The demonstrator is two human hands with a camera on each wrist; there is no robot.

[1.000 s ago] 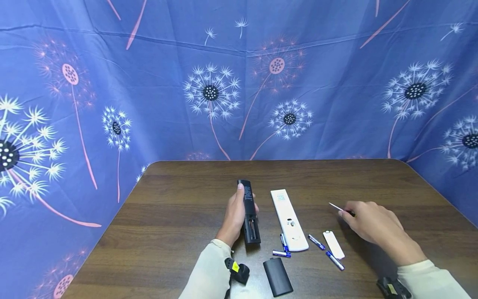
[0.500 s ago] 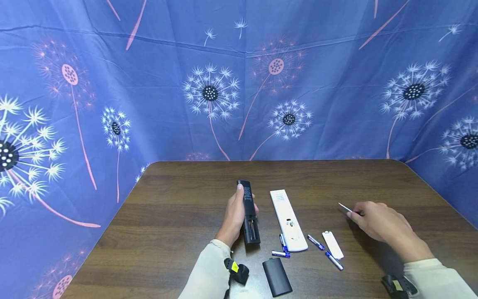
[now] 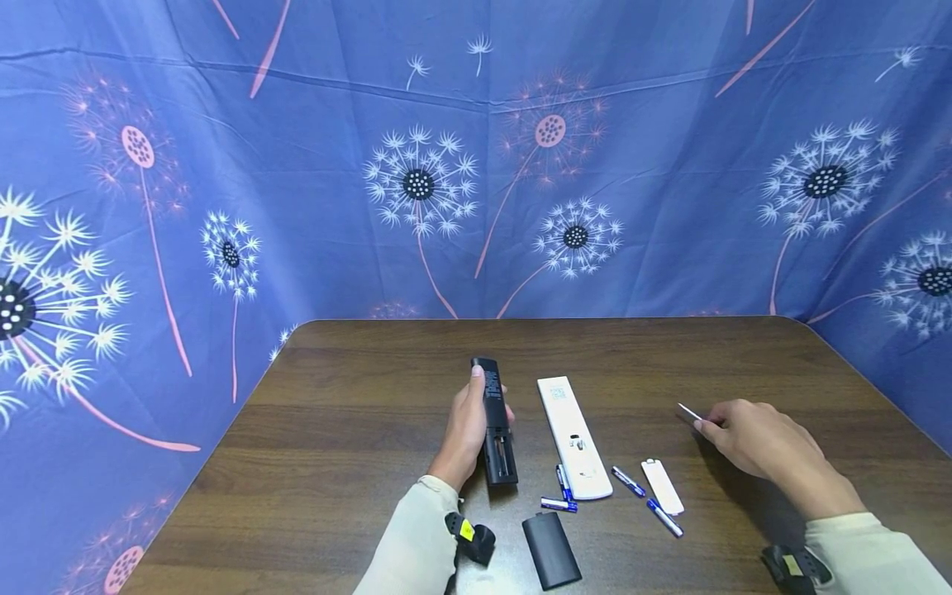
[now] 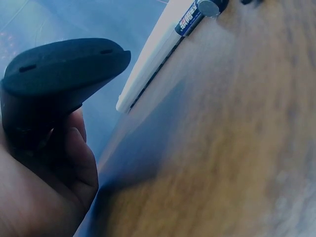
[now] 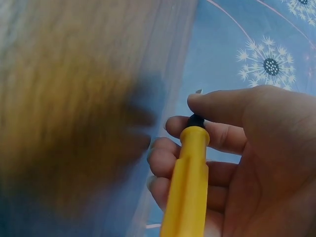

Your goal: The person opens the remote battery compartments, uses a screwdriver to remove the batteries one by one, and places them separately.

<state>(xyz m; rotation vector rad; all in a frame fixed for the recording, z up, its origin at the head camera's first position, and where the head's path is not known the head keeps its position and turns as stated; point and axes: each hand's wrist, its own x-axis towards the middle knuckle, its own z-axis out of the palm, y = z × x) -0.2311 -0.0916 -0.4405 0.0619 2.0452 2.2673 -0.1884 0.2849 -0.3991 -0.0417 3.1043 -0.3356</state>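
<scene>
My left hand grips a black remote control, thumb along its back. The remote's back faces up, and its battery compartment is uncovered at the near end. In the left wrist view the remote's end points at the camera, with fingers wrapped round behind it. My right hand holds a screwdriver above the right side of the table. Thumb and forefinger pinch its black collar; the yellow handle runs back under the palm. From the head, only the thin metal shaft shows, pointing left.
A white remote control lies face down between the hands. Around its near end are several blue-and-silver batteries. A white battery cover rests to the right, a black cover nearer. Patterned blue cloth hangs behind the wooden table.
My right hand has moved a little to the right with the screwdriver, farther from the black remote control. My left hand and the remote have stayed in place.
</scene>
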